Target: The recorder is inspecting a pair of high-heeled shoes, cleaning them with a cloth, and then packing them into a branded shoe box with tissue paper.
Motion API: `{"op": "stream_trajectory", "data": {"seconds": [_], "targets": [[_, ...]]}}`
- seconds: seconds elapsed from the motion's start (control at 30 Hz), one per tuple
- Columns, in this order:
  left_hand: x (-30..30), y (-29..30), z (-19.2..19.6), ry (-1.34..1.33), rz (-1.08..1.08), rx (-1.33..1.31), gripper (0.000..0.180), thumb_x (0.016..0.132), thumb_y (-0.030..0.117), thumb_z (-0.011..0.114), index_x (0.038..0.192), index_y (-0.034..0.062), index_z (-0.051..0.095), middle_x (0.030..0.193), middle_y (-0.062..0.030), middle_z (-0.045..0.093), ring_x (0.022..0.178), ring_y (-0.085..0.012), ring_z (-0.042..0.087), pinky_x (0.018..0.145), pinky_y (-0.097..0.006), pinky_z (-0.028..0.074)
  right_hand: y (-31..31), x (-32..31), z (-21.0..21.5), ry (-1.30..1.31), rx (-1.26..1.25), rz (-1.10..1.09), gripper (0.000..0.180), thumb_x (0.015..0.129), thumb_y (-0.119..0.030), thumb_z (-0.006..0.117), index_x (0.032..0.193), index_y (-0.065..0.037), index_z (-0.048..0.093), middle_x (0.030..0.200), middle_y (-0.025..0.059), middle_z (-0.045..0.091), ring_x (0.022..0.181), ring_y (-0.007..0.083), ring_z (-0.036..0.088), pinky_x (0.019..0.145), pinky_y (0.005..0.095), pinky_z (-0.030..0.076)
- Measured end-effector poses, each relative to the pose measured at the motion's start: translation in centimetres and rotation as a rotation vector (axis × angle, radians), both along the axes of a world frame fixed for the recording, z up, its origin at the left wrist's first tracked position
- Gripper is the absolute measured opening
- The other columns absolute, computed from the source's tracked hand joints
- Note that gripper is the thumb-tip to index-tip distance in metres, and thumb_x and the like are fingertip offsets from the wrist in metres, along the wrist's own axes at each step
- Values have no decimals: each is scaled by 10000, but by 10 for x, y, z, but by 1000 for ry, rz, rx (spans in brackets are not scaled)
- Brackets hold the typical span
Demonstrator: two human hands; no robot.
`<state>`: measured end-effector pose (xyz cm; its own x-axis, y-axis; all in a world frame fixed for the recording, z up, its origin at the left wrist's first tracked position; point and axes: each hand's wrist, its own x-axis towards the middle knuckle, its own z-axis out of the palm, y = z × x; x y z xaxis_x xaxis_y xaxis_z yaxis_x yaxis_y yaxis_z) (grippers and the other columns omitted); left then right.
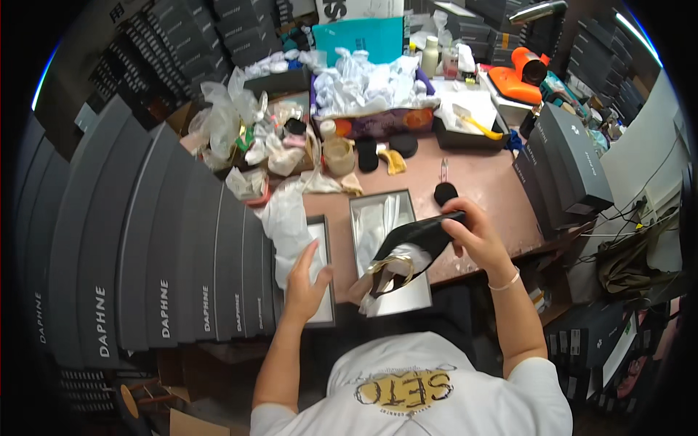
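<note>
A black shoe [420, 236] with gold-coloured trim and pale stuffing in its opening hangs tilted over an open shoe box [416, 299]. My right hand [474, 234] is closed on one end of it. White paper and a pale packet lie inside the box, partly hidden by the shoe. To the left, my left hand [305, 285] has its fingers stretched out and holds nothing. It is over the edge of a white-lined box lid [322, 251], beside crumpled white tissue paper [282, 218].
Tall rows of dark grey shoe boxes [134, 240] wall the left side; more boxes [563, 163] stand at right. Behind are a purple carton [371, 122] of white paper wads, a jar [339, 156], a yellow-handled brush [480, 125] and an orange tool [520, 76].
</note>
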<state>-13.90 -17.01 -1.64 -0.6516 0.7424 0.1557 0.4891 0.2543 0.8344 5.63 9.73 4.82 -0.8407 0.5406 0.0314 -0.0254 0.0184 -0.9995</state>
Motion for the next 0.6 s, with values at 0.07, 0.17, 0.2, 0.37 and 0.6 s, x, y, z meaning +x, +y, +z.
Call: {"op": "stream_trajectory", "data": {"seconds": [0.07, 0.17, 0.2, 0.37, 0.6], "targets": [[33, 19, 3, -847, -304, 253, 756, 909, 530, 518, 1422, 21, 296, 1277, -155, 527, 1199, -251, 501, 1025, -342, 367, -14, -22, -4, -59, -4, 196, 218, 877, -136, 646, 1044, -48, 538, 735, -19, 534, 483, 22, 476, 418, 179, 363], [62, 28, -7, -1269, -299, 183, 660, 924, 436, 530, 1393, 22, 320, 1223, -135, 561, 1101, -236, 576, 946, -381, 468, -31, -51, -17, -62, 115, 152, 298, 859, -115, 671, 1108, -38, 525, 806, -5, 549, 517, 22, 465, 444, 176, 371], [63, 17, -17, -1506, -307, 238, 577, 930, 359, 527, 1374, 44, 337, 1194, -122, 562, 1055, -216, 592, 885, -373, 501, -45, -53, -19, 14, 418, 18, 371, 820, -124, 719, 1130, -46, 530, 849, 13, 565, 535, 33, 472, 465, 189, 392], [85, -7, -23, -1431, -136, 411, 656, 772, 42, 622, 1358, 77, 331, 1167, -106, 534, 1055, -211, 578, 864, -362, 523, -98, -26, -44, -160, 877, 446, 550, 724, -188, 760, 1214, -108, 524, 979, 92, 568, 821, 270, 599, 703, 357, 499], [94, -19, -41, -1365, 100, 502, 619, 726, -12, 531, 1325, 73, 403, 1063, -89, 571, 933, -189, 602, 838, -326, 517, -91, -23, -68, 60, 667, 168, 442, 739, -133, 690, 1149, -42, 551, 894, 111, 578, 729, 284, 598, 622, 349, 489]]}}
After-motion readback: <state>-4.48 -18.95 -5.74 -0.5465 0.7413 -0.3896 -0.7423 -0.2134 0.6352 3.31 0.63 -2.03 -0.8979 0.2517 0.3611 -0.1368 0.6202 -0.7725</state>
